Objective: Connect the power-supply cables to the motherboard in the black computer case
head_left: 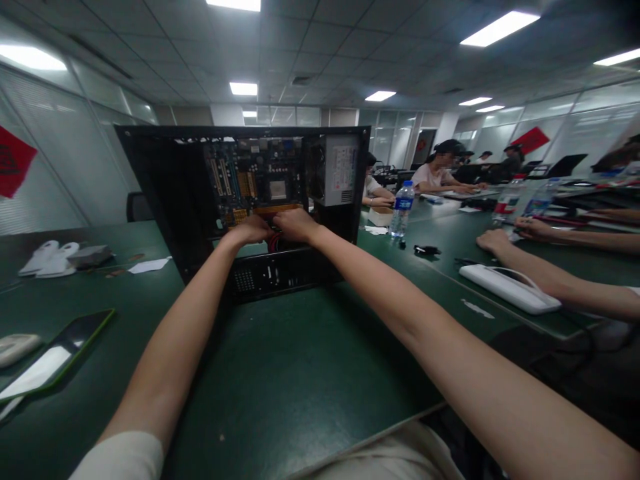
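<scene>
An open black computer case (260, 277) stands upright on the green table, its inside facing me. Within it are a motherboard (278, 191) and, at the upper right, a silver power supply (343, 170). Both my hands reach inside, below the motherboard's middle, beside orange slots (277, 209). My left hand (250, 229) has curled fingers close to red and black wires (275, 243). My right hand (296, 223) is bent inward with its fingertips closed, just right of the left one. Whatever is between the fingers of either hand is hidden or too small to tell.
On the left lie a phone-like slab with a green edge (60, 357), a grey block (90, 257) and white objects (49, 259). To the right are a water bottle (402, 210), a black connector (427, 251) and a white power strip (507, 288). Another person's forearms (540, 270) rest nearby.
</scene>
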`<state>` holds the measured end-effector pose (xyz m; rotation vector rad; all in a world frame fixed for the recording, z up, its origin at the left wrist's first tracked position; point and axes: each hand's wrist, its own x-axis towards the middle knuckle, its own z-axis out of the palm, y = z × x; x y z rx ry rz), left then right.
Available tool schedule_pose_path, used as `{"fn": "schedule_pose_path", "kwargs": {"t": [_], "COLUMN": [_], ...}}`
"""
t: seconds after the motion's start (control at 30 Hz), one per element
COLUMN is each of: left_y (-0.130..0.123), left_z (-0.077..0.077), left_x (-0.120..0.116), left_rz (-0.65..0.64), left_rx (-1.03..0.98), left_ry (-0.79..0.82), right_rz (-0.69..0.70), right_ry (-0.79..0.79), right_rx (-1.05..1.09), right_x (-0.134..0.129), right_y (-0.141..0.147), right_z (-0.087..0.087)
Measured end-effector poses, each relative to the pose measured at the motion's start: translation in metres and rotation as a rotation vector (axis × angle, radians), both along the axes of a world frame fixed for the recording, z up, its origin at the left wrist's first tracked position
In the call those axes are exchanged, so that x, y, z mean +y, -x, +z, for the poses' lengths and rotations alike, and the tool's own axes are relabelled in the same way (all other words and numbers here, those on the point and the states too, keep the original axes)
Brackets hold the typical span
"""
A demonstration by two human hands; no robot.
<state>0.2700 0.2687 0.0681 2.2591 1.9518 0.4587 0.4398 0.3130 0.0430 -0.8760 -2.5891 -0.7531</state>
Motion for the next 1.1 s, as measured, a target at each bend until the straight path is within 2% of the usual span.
{"fn": "schedule_pose_path", "kwargs": {"t": [0.27,0.53,0.8,1.1], "left_y": [0.0,0.0,-0.004,0.001], "left_z": [-0.003,0.002,-0.008,-0.008], "left_x": [0.006,0.001,0.014,0.013], "left_rz": [0.05,0.064,0.085,0.063], "left_rx": [0.043,0.065,0.154,0.178], "left_ry": [-0.027,-0.019,-0.092,-0.115], "right_rz": [-0.017,-0.026,-0.072,-0.116], "right_ry": [0.052,0.078,0.082,0.108], "right_rx": [0.021,0.031,0.07,0.058], "right_x": [-0.004,-0.006,-0.001,-0.001], "right_y": [0.0,-0.003,-0.001,-0.001], "right_z": [0.003,0.004,0.001,0.001]}}
